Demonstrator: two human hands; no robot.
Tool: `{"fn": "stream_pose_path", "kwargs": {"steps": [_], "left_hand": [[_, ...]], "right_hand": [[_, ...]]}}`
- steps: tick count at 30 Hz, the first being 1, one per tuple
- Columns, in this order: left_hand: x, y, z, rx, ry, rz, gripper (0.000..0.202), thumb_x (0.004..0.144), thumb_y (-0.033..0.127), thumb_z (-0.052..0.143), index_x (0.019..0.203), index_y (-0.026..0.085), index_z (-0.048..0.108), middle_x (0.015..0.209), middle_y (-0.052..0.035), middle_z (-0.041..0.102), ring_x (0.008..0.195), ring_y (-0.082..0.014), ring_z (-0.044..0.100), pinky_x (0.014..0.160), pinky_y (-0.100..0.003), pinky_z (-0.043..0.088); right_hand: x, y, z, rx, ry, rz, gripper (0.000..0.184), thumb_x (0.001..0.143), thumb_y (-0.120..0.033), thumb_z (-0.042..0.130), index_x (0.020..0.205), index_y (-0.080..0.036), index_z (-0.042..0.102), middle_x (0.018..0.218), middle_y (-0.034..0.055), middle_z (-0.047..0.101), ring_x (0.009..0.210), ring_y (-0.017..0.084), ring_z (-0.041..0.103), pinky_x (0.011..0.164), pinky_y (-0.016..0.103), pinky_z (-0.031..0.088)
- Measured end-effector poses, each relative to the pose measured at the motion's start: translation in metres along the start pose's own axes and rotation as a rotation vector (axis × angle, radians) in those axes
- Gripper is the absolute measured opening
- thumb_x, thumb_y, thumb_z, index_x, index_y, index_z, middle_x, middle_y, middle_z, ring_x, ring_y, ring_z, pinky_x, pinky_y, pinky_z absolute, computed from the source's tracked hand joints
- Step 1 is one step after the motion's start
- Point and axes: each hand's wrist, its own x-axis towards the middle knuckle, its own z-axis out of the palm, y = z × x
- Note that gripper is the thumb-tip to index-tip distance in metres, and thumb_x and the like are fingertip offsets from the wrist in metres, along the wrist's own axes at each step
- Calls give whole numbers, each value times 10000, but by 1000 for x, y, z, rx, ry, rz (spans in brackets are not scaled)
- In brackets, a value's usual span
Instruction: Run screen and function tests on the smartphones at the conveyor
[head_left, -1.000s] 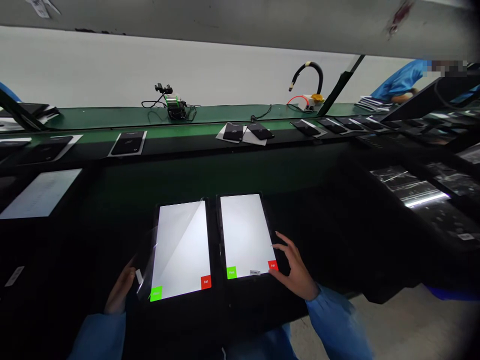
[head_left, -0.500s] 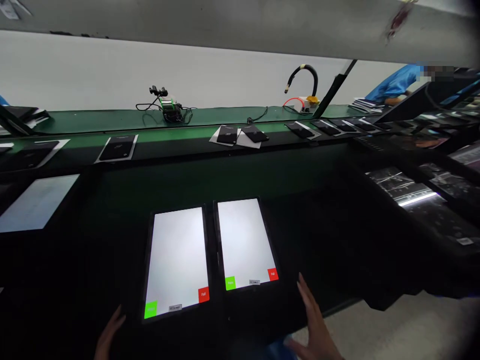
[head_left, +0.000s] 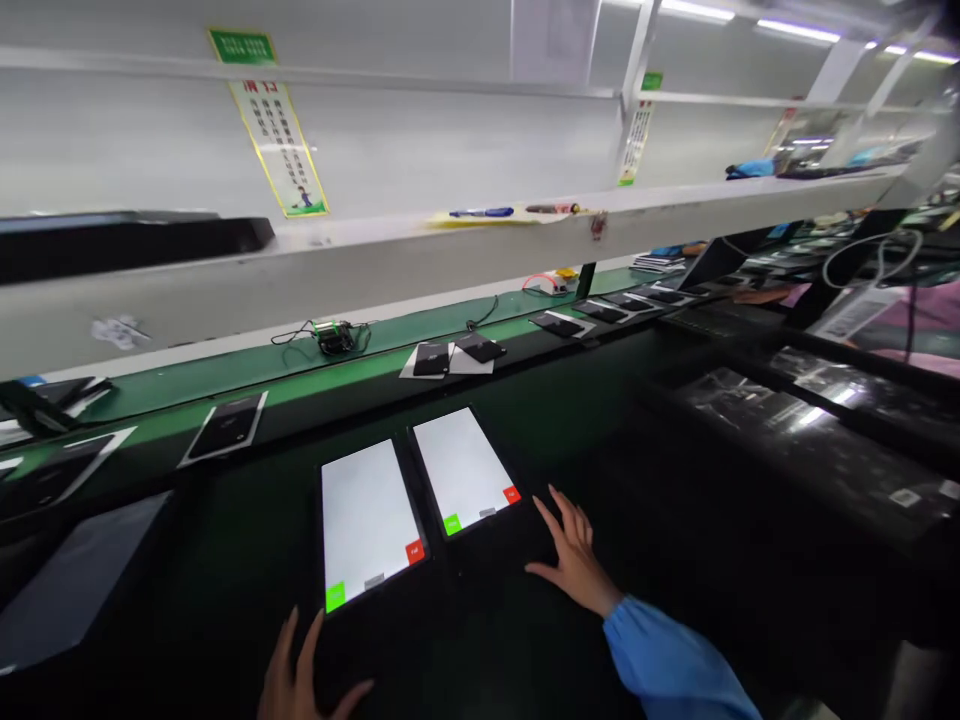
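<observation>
Two tablets lie side by side on the black work surface, both showing white screens with a green box and a red "Fail" box in the lower corners. My left hand (head_left: 300, 670) is at the lower left corner of the left tablet (head_left: 367, 520), fingers spread, fingertips close to its edge. Near the lower right corner of the right tablet (head_left: 463, 470), my right hand (head_left: 574, 555) hovers with fingers apart, below a blue sleeve (head_left: 667, 650). Neither hand holds anything. Whether the left fingertips touch the tablet I cannot tell.
Another tablet (head_left: 82, 580) with a dim screen lies at left. Along the back, several dark devices on white sheets line a green strip, among them one device (head_left: 231, 425). A shelf (head_left: 420, 250) crosses above, bearing a blue pen (head_left: 481, 212). Dark trays (head_left: 810, 440) with plastic-covered contents stand right.
The view has tilted up, bringing the shelf and wall signs into sight. Both hands have come further into view and closer to the two tablets. The tablet at far left has dimmed.
</observation>
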Motion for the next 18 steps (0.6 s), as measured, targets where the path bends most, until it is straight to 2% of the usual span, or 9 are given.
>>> {"fn": "stream_pose_path", "kwargs": {"steps": [3,5,9,13,16,18], "left_hand": [[52,24,-4,134,-116,-81,886,731,702,448,1413,152,315,1536,-191,177,1383,-372,287,1065,-505,361],[87,31,-3,217,-207,-146,886,743,690,455,1442,176,280,1550,-187,139,1416,-356,225,1092,-479,312],[141,31,6,271,-294,-208,889,717,686,521,1457,269,256,1545,-177,212,1430,-362,199,1093,-507,265],[164,29,12,310,-359,-227,818,720,625,561,1434,326,297,1557,-176,205,1420,-365,229,1066,-553,262],[172,31,16,325,-407,-235,835,696,599,591,1431,336,297,1552,-188,220,1392,-374,291,1049,-560,275],[176,32,17,318,-434,-233,889,664,626,600,1438,335,276,1535,-200,259,1368,-387,332,1042,-575,275]], "right_hand": [[48,2,14,-11,3,-19,827,813,-521,599,1485,-314,165,1572,151,99,1414,372,188,1089,639,144],[73,-6,21,-14,0,-31,730,850,-505,548,1470,-281,234,1568,170,106,1413,385,181,1071,670,129],[113,-50,30,-2,-7,-160,704,811,-531,603,1420,-272,365,1564,145,167,1421,372,167,1098,642,121],[144,-91,40,27,24,-285,635,848,-537,574,1407,-308,379,1555,89,231,1416,330,212,1116,618,162],[163,-100,49,43,60,-292,517,858,-545,564,1300,-281,514,1508,81,335,1376,328,302,1102,616,225],[166,-98,54,52,89,-285,499,836,-568,574,1268,-319,547,1500,57,357,1365,346,323,1091,628,248]]}}
